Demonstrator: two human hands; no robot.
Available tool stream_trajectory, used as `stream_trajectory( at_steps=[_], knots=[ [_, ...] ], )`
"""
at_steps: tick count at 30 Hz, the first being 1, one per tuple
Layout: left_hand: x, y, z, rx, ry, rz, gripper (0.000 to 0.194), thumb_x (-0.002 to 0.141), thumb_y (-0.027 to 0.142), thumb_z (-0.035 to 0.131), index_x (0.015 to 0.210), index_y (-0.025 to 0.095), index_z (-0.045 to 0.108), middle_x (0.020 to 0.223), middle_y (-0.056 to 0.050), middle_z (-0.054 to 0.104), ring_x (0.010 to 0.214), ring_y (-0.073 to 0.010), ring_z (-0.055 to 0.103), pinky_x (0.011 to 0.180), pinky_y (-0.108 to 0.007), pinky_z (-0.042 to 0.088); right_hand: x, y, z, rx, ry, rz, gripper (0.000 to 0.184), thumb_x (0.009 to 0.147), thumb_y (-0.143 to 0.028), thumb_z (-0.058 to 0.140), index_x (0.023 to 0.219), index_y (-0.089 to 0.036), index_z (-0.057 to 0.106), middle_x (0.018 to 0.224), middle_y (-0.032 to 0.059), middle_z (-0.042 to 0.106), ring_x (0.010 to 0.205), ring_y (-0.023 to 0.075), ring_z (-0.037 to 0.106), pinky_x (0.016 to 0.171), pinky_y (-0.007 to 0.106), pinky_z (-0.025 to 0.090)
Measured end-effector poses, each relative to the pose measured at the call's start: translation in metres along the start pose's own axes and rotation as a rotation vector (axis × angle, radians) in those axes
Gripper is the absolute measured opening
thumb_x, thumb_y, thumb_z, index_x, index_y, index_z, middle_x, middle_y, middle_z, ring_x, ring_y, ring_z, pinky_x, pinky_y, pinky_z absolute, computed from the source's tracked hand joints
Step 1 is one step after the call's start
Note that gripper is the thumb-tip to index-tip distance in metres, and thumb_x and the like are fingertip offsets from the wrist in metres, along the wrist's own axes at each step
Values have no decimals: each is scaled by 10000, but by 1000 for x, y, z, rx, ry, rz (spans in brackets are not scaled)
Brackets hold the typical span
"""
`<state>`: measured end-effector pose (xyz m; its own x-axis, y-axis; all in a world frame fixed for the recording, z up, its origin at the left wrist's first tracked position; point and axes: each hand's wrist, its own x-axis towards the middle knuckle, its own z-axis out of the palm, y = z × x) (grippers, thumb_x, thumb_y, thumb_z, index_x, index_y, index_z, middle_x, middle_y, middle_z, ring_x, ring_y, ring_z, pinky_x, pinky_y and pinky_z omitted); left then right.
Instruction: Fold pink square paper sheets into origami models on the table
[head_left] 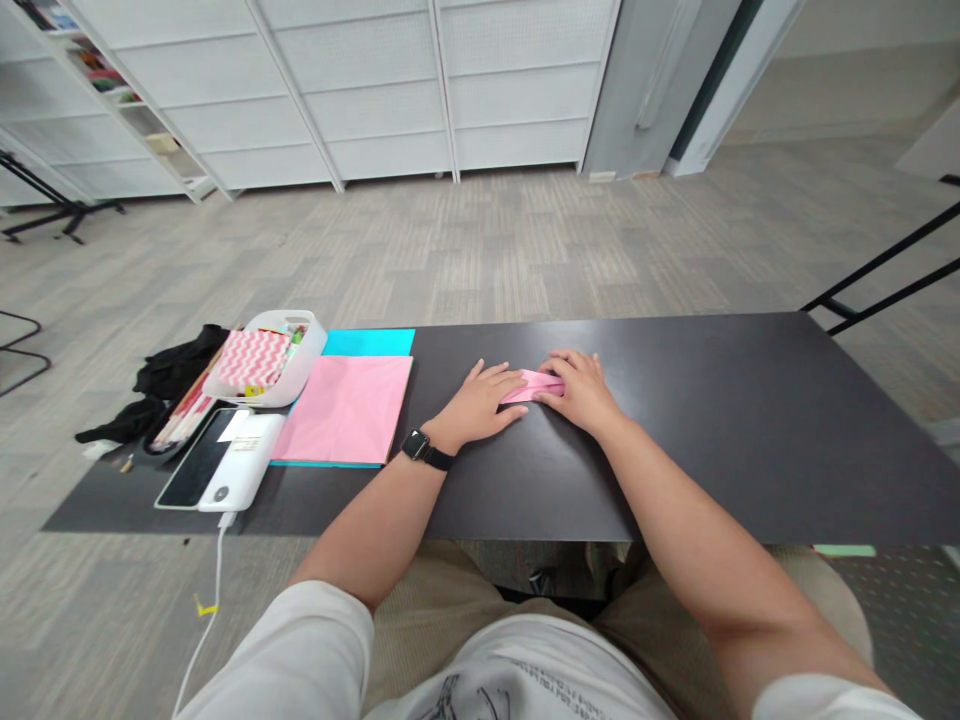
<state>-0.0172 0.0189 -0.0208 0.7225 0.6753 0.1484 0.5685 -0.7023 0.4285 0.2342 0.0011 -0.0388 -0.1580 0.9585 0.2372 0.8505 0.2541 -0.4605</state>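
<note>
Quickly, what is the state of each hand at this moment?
Left hand: open, laid over the left end of the folded pink paper.
Right hand: curled at the paper's right end; whether it grips cannot be told.

The folded paper (531,384) is pink; the table (735,410), charcoal.

From just behind and above the tabletop (720,410), the head camera looks forward and down past its far edge.
</note>
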Motion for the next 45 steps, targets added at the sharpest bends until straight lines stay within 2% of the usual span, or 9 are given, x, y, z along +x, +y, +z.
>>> stream_trajectory(
  at_steps=[4, 9, 16, 24, 29, 34, 37, 40, 45],
  knots=[
    [0, 1, -2, 59, 31, -9, 368, 1038, 475, 628, 1354, 318, 732, 1446, -64, 680, 1406, -289, 547, 1329, -655, 181, 0, 5, 0, -38, 71, 51, 390, 903, -459, 763, 1261, -314, 709, 1418, 116, 622, 1376, 382, 536, 1219, 802, 227],
    [-2, 7, -4, 79, 62, 14, 279, 1021, 451, 659, 1223, 321, 803, 1164, -59, 690, 1209, -251, 602, 1333, -631, 206, 3, 11, 2, -69, 137, 123, 419, 907, -487, 762, 1285, -315, 704, 1402, 129, 619, 1359, 403, 527, 1202, 812, 233],
    [-1, 12, -3, 60, 16, 56, 296, 1051, 391, 616, 1283, 271, 755, 1524, -78, 619, 1479, -290, 491, 1335, -622, 222, 3, 4, 5, 3, 70, 8, 113, 931, -331, 694, 996, -295, 780, 1319, 79, 658, 1310, 328, 580, 1222, 715, 293],
    [1, 9, -3, 80, 23, 46, 355, 1075, 400, 565, 1375, 267, 700, 1397, -76, 713, 1308, -271, 601, 1277, -550, 335, -8, -5, 2, -60, 17, -47, 225, 951, -421, 690, 1109, -345, 830, 1440, 98, 613, 1401, 371, 502, 1226, 731, 284],
    [1, 6, -5, 53, 33, 25, 333, 982, 359, 721, 1301, 264, 726, 1276, -59, 764, 1265, -273, 617, 1311, -555, 289, -6, -2, 4, -60, 37, -53, 241, 922, -347, 715, 1128, -373, 838, 1470, 85, 596, 1409, 369, 496, 1223, 713, 303],
    [1, 7, -8, 16, 50, 53, 225, 949, 330, 777, 1171, 293, 773, 1204, -28, 785, 1250, -254, 632, 1345, -612, 174, -3, -1, 4, -43, 34, -79, 184, 938, -290, 692, 975, -346, 863, 1419, 82, 626, 1358, 336, 533, 1200, 620, 374],
    [0, 6, -8, -3, 54, 94, 271, 924, 365, 819, 1180, 291, 771, 1267, -38, 769, 1288, -252, 627, 1353, -622, 134, -2, -2, 3, -48, 22, -129, 238, 942, -239, 674, 974, -360, 876, 1414, 77, 635, 1359, 331, 527, 1186, 581, 396],
    [-1, 2, -8, -51, 18, 143, 318, 912, 380, 833, 1208, 286, 766, 1389, -54, 729, 1359, -244, 612, 1350, -582, 191, -1, -4, 2, -50, 8, -159, 250, 947, -229, 674, 982, -369, 879, 1428, 74, 633, 1365, 330, 521, 1191, 577, 392],
    [-2, -4, -7, -61, -39, 127, 263, 961, 317, 759, 1222, 301, 785, 1388, -38, 748, 1314, -227, 657, 1280, -519, 341, 0, -6, -1, -28, 19, -167, 235, 956, -236, 658, 1004, -334, 866, 1396, 82, 652, 1353, 318, 541, 1195, 565, 402]
  ],
)
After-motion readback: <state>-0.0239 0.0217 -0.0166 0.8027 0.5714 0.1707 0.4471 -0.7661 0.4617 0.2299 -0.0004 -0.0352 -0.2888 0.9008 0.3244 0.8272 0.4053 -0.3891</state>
